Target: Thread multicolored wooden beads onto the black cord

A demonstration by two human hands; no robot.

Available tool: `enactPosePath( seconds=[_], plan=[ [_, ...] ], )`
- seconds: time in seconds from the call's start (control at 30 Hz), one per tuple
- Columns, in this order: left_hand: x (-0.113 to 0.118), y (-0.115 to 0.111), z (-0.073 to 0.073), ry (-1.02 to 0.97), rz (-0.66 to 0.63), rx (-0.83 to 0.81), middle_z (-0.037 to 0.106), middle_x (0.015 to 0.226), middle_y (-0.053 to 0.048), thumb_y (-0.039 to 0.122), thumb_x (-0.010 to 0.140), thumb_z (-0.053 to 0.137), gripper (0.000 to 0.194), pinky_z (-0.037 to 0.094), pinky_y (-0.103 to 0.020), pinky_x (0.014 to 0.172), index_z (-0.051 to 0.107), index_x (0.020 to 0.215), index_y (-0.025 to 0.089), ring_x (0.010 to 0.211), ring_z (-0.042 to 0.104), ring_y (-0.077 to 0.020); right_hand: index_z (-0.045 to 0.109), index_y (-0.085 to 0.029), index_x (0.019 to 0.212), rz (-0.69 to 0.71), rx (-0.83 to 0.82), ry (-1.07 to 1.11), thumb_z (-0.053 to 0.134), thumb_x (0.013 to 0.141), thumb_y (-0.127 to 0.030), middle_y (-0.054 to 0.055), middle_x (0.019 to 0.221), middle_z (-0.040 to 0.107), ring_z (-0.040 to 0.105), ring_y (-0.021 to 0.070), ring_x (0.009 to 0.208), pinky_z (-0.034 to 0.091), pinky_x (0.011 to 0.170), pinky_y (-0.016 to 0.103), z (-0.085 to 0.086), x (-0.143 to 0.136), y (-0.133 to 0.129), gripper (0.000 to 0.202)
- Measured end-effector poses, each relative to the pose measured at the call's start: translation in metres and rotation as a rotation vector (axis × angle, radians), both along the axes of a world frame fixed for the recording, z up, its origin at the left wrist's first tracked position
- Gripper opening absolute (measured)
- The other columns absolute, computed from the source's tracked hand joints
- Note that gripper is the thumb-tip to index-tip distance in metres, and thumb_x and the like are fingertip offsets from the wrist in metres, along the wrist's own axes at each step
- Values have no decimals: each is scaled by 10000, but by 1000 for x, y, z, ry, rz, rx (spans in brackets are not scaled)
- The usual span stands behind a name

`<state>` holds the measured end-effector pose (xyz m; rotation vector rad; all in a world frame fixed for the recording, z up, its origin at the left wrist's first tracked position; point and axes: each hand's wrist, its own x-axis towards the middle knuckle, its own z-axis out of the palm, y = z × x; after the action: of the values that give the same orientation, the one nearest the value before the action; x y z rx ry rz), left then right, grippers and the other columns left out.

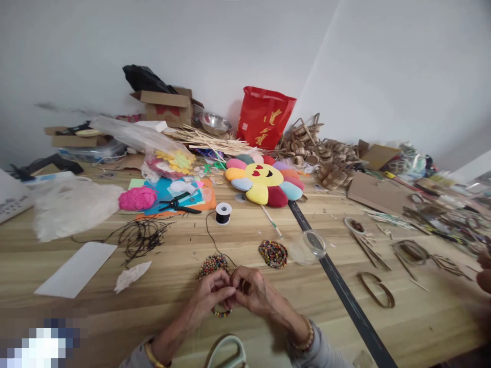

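My left hand [210, 292] and my right hand [253, 290] meet above the table, fingers pinched together. A small strand of multicoloured beads [221, 312] hangs below the fingertips in a loop. Black cord [210, 232] runs from a white-flanged spool [223, 213] to my fingers; the exact grip on it is hidden. Just behind my left hand lies a pile of beaded strands [213, 265]. A second coil of beads [273, 254] sits beyond my right hand. Pale green scissor handles [228, 352] show at the near edge, between my forearms.
Tangled black cords [143, 235], white paper [76, 270] and black pliers [178, 205] lie left. A flower cushion [264, 180] sits behind the spool. To the right are a clear round lid [314, 243], a dark strip [345, 294] and a brown loop [376, 290]. Another person's hand [484, 273] shows far right.
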<state>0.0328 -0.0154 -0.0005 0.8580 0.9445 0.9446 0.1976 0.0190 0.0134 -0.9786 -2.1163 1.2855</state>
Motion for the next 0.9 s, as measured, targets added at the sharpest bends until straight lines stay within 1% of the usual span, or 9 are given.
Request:
enactPosePath(
  seconds=[0.07,0.2,0.33,0.43,0.53,0.63,0.73,0.8,0.9],
  plan=[
    [0,0,-2,2,-3,-4,622,541,13,499,593,779,457,442,-201,482,503,701,151,459,563,-102,542,-150,764,19,-14,10,592,828,-254,-11,625,612,523,77,513,375,472,157,2,1,0,132],
    [-1,1,-5,18,-20,10,644,557,-6,537,635,735,456,429,-199,471,508,716,149,463,576,-110,555,-148,804,84,-87,58,567,864,-293,8,672,654,582,92,562,428,521,170,7,2,2,157],
    [-1,1,-7,43,-18,27,655,566,-11,543,643,725,452,441,-206,480,508,708,152,474,590,-118,581,-147,813,76,-79,41,584,859,-298,15,688,665,600,106,591,444,547,187,8,4,3,158],
    [0,2,-8,56,-17,35,659,570,-13,538,671,705,434,449,-208,489,516,708,150,483,597,-118,589,-153,847,99,-137,66,591,860,-316,19,717,677,629,122,640,474,608,215,9,6,4,163],
    [0,2,-8,42,-27,35,665,573,-14,534,684,697,426,453,-208,493,518,711,148,484,603,-117,600,-159,838,103,-176,80,605,852,-323,19,722,680,635,129,653,487,631,230,10,7,6,165],
    [-1,2,-6,19,-34,19,678,582,-23,546,661,710,446,459,-208,492,514,704,147,486,617,-121,620,-153,817,94,-158,66,622,840,-300,19,711,675,629,131,656,483,632,228,12,9,8,149],
    [-2,2,-5,21,-41,12,701,615,-43,537,627,740,457,470,-212,497,513,693,146,511,640,-135,631,-143,812,96,-119,69,624,834,-238,19,721,669,618,124,663,467,624,211,11,11,9,98],
    [-3,2,-7,43,-33,22,707,621,-51,524,618,752,452,473,-214,499,514,681,145,514,643,-138,635,-141,824,93,-89,44,625,825,-204,17,727,668,609,118,651,453,603,199,11,12,10,63],
    [-2,2,-13,84,-5,61,689,575,-44,523,619,751,446,468,-216,496,524,663,142,489,621,-129,644,-145,824,97,-44,-36,630,811,-179,9,713,663,591,112,616,434,568,188,13,13,10,39]
  ],
)
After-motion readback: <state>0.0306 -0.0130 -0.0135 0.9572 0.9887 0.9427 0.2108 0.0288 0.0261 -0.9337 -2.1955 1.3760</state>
